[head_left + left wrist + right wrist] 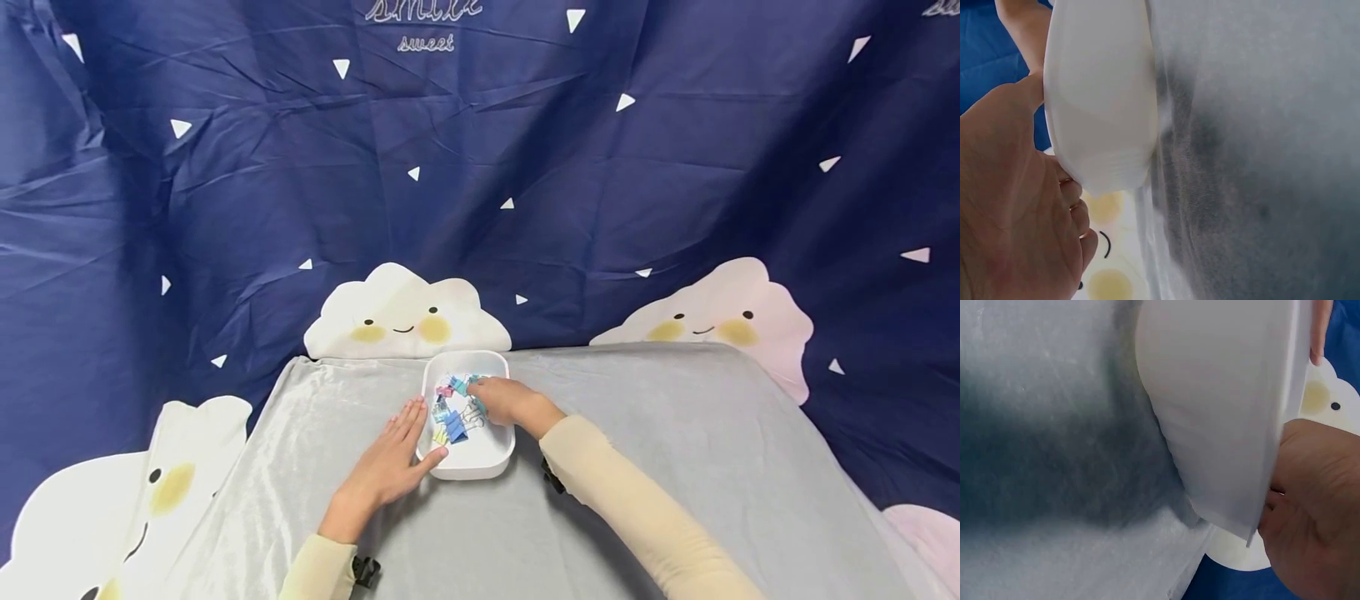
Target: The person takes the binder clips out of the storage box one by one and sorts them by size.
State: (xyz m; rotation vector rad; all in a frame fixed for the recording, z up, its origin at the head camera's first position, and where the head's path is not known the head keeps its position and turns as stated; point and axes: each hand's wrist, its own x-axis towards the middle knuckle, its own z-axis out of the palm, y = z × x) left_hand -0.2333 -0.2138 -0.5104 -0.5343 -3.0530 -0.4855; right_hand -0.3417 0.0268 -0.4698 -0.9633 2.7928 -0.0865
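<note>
Found binder clips (455,427) loose in white bin (471,472), seven to twelve o'clock. Saw left hand (388,460) at bin's eight, with fingers straight, together; right hand (513,402) inside at two, couldn't tell grip. Logged several clips left; couldn't judge amount done.

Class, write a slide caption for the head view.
Left hand against a white tub, right hand inside it among colored binder clips.

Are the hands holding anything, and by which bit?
The left hand rests on the white tub's rim; the right hand is among clips, any hold unclear.
</note>
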